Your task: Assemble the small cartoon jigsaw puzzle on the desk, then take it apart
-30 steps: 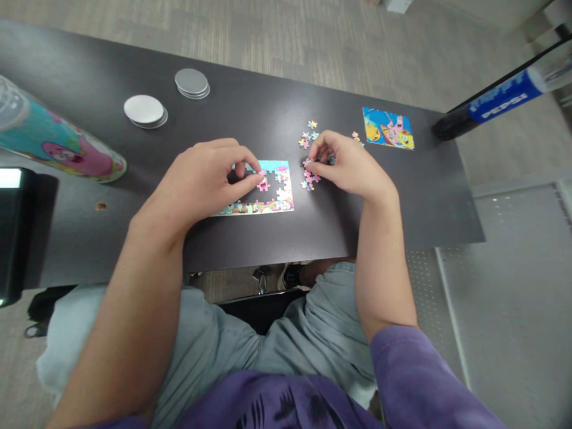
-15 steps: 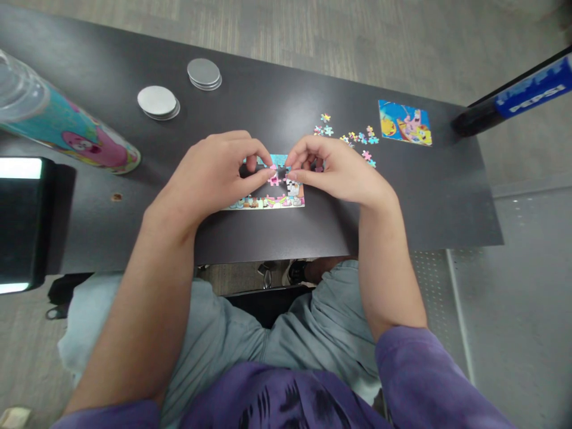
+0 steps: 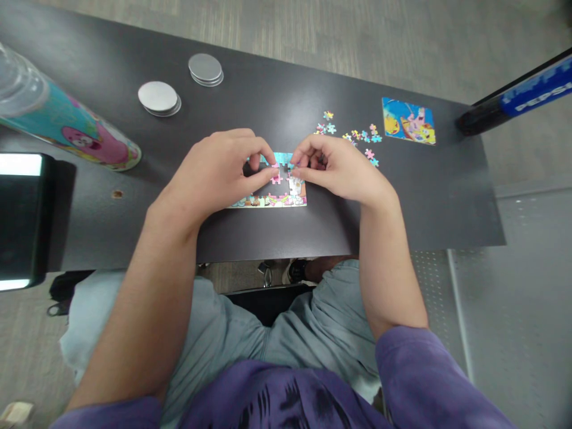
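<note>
Fingers of the left hand [image 3: 218, 170] pinch a pink puzzle piece [image 3: 276, 176] inside the puzzle border [image 3: 286, 202]. The right hand's [image 3: 342, 170] thumb and forefinger come close together over its right side; whether they grip anything, I cannot tell. Loose pieces [image 3: 331, 128] lie near a picture card [image 3: 409, 121].

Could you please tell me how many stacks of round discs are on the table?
2: the white-topped stack near the printed container, and the gray-topped stack to its right, nearer the far edge of the table.
</note>
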`<action>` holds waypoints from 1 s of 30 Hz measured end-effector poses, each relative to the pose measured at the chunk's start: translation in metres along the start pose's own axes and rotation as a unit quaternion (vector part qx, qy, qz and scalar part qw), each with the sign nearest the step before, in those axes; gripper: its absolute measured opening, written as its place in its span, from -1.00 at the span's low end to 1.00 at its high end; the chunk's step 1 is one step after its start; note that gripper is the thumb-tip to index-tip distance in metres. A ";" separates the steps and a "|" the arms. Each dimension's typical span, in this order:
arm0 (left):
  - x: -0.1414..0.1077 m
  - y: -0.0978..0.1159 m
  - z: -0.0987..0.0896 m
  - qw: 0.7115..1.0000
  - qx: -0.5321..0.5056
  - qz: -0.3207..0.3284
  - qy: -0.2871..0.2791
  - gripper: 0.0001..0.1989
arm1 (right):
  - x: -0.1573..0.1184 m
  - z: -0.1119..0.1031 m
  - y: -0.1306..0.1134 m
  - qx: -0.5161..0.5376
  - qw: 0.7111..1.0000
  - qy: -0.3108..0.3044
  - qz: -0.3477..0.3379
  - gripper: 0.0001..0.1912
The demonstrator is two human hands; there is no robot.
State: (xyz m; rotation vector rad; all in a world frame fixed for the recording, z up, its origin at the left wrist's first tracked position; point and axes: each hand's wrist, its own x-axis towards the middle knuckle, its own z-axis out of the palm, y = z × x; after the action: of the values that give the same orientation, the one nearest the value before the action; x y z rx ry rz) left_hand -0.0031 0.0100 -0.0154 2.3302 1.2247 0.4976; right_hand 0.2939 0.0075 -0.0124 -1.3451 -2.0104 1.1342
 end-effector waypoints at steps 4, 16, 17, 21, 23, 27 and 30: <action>0.000 0.005 0.002 1.000 -0.003 0.003 -0.014 -0.72 | -0.005 -0.015 -0.005 -0.005 0.999 0.042 -0.008 -0.67; 0.002 0.022 0.015 0.997 0.012 0.043 -0.062 -0.58 | -0.018 -0.065 0.028 -0.067 0.966 0.249 -0.026 -0.67; 0.002 0.023 0.016 0.997 0.009 0.045 -0.066 -0.57 | -0.019 -0.068 0.029 -0.071 0.964 0.256 -0.022 -0.63; 0.004 0.024 0.018 0.994 -0.002 0.049 -0.100 -0.43 | -0.027 -0.081 0.035 -0.098 0.958 0.270 -0.002 -0.73; 0.005 0.024 0.018 0.993 -0.007 0.043 -0.111 -0.40 | -0.031 -0.088 0.040 -0.113 0.955 0.275 0.018 -0.82; 0.004 0.023 0.017 0.995 -0.018 0.032 -0.088 -0.51 | -0.033 -0.097 0.064 -0.127 0.949 0.283 0.058 -0.70; 0.002 0.022 0.015 0.998 -0.015 0.021 -0.060 -0.60 | -0.028 -0.100 0.087 -0.136 0.944 0.292 0.066 -0.76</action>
State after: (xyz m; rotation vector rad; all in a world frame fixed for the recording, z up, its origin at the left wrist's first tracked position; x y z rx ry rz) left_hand 0.0203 -0.0022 -0.0157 2.3281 1.1062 0.3809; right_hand 0.4255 0.0356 -0.0284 -1.7249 -1.6840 0.4227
